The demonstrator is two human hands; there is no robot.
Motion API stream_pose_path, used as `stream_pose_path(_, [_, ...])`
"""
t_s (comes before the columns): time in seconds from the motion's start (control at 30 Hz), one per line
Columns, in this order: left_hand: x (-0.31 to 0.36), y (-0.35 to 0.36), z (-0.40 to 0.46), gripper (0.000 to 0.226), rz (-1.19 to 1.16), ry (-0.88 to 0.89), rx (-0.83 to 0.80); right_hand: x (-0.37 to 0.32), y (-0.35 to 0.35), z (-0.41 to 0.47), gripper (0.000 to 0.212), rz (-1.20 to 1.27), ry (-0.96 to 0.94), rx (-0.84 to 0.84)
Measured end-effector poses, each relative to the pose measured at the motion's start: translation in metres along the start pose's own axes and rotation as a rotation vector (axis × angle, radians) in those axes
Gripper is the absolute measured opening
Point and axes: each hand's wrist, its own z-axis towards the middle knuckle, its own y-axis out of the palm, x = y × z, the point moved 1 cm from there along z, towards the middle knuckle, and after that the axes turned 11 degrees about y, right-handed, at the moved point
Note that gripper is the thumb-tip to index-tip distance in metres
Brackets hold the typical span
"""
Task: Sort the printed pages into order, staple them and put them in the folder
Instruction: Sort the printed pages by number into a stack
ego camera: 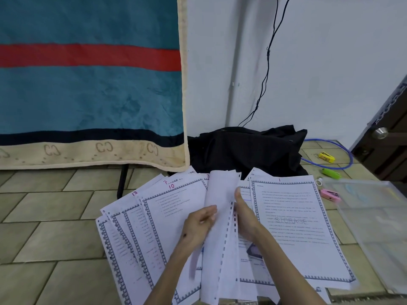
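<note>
Taking the white sheet hand-numbered 1 in pink (293,227) as the landmark: far to its left, white printed pages with a blue block border (136,234) lie fanned on the tan tiled floor (44,227), offset so their pink numbers 12, 7 and 10 show, probably so each can be found at a glance. Nearer the landmark, the left hand (198,227) pinches a lifted bundle of white sheets (220,205), standing nearly on edge with the blank backs showing. I judge the bundle is raised to leaf through it for the next number. Just left of the landmark, the right hand (245,216) grips the bundle's other side, thumb up against the paper, steadying it. Page 1 itself lies flat and apart, seemingly the start of the ordered stack. To its right a small pink stapler (330,195) waits within reach, and beyond it the clear plastic folder (374,221) lies flat. Sorting looks unfinished; stapling has not begun.
</note>
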Motion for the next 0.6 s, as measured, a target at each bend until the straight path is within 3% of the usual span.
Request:
stream_pose_path(0.07, [-0.005,0.004,0.001,0.042,0.088,0.012,-0.022,0.002,0.002,-0.003,0.042,-0.135,-0.051,0.071])
stream_pose_path(0.13, [-0.005,0.001,0.001,0.047,-0.014,0.0,-0.002,0.006,0.0,-0.001,0.027,-0.21,-0.106,0.16])
stream_pose_path(0.23, [-0.004,-0.018,-0.004,0.037,-0.1,-0.005,0.231,0.01,-0.005,0.002,0.024,-0.19,-0.099,0.188])
stream_pose_path(0.33, [-0.015,-0.051,-0.01,0.036,0.241,-0.066,0.507,0.011,-0.008,0.003,0.026,-0.227,-0.078,0.183])
stream_pose_path(0.4, [-0.025,-0.068,-0.011,0.041,0.368,-0.155,0.557,0.012,-0.009,0.005,0.026,-0.24,-0.081,0.191])
stream_pose_path(0.53, [-0.025,-0.082,-0.014,0.056,0.151,-0.215,0.64,0.012,-0.01,0.006,0.021,-0.225,-0.082,0.188])
stream_pose_path(0.6, [-0.024,-0.089,-0.015,0.052,0.065,-0.213,0.717,0.012,-0.01,0.007,0.019,-0.227,-0.075,0.192])
